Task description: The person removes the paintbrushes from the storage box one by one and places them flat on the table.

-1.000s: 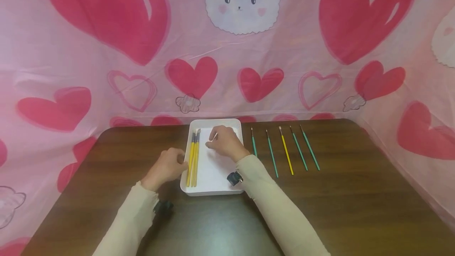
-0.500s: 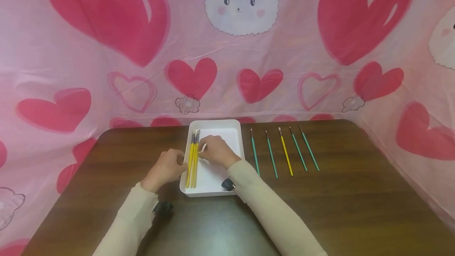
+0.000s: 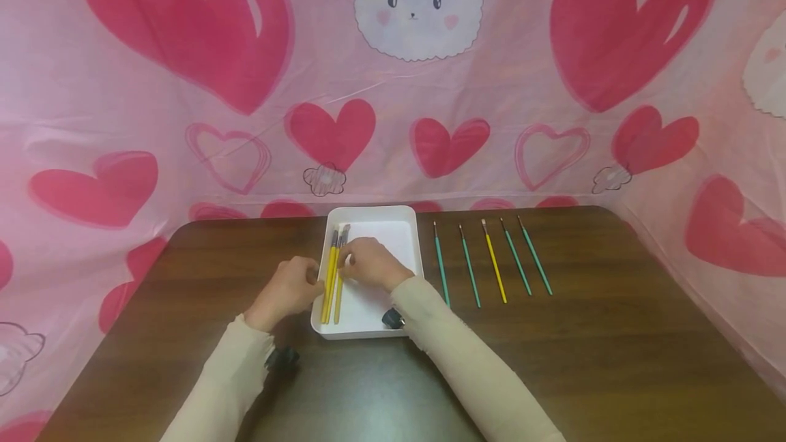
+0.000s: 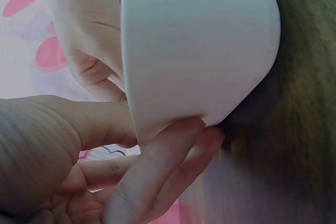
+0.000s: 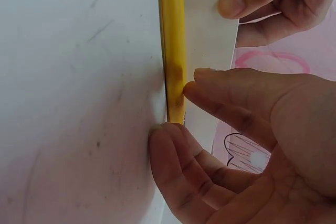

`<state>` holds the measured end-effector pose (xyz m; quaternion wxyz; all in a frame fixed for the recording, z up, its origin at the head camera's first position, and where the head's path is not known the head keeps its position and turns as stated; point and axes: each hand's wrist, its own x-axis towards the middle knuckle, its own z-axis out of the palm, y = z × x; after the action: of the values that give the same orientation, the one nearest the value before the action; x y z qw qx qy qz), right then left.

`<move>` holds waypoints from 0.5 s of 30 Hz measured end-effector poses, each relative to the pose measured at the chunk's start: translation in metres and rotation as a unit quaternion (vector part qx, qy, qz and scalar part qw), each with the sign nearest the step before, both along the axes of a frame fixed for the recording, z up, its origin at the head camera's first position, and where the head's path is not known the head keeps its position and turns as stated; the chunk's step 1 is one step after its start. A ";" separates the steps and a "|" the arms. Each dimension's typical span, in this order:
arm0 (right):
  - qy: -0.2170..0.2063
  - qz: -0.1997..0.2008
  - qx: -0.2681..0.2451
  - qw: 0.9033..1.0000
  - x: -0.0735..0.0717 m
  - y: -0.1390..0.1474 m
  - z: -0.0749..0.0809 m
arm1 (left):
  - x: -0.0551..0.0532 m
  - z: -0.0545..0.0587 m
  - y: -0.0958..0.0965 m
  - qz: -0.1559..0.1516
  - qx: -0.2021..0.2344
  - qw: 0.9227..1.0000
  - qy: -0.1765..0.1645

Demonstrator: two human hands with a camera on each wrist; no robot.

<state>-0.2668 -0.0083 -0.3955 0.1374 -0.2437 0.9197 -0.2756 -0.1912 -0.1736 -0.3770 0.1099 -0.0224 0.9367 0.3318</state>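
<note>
A white tray [image 3: 371,211] lies on the table with three yellow-handled paintbrushes along its left side. My left hand [image 3: 287,292] grips the tray's left wall; in the left wrist view its thumb is over the rim and its fingers press the outer wall [image 4: 199,45]. Inside the tray, my right hand [image 3: 371,263] pinches the rightmost yellow paintbrush [image 3: 338,299]. Its handle [image 5: 175,35] runs between thumb and fingers in the right wrist view. The other two yellow paintbrushes [image 3: 328,285] lie close together beside the tray wall. My right fingers hide part of the pinched brush.
Right of the tray, several thin teal paintbrushes [image 3: 469,264] and one thin yellow paintbrush [image 3: 495,261] lie spaced in a row on the dark wooden table [image 3: 614,333]. A pink heart-patterned cloth [image 3: 393,87] hangs behind the table.
My right hand has moved left and down across the tray to the rightmost yellow paintbrush. That brush's bristle end has shifted slightly right. The left hand stays at the tray wall.
</note>
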 end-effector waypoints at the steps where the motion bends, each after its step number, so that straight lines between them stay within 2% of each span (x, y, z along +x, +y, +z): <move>1: -0.001 0.000 0.001 1.000 0.000 0.000 -0.001 | 0.000 0.000 0.000 0.000 0.000 1.000 0.001; 5: -0.008 0.004 0.012 1.000 0.001 -0.001 -0.001 | -0.001 -0.002 0.000 0.001 -0.001 1.000 0.002; 8: 0.006 -0.003 0.030 1.000 0.002 -0.001 0.000 | -0.001 -0.002 0.000 0.002 -0.004 1.000 0.001; 11: 0.019 -0.031 0.039 0.999 0.003 0.000 0.001 | -0.001 -0.002 0.000 0.005 -0.006 1.000 -0.001; 15: -0.004 -0.078 0.027 0.997 0.004 0.004 0.003 | -0.001 -0.001 0.000 0.006 -0.005 1.000 -0.002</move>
<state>-0.2628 -0.0039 -0.3927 0.1259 -0.1664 0.9425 -0.2611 -0.1918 -0.1732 -0.3782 0.1092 -0.0294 0.9379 0.3279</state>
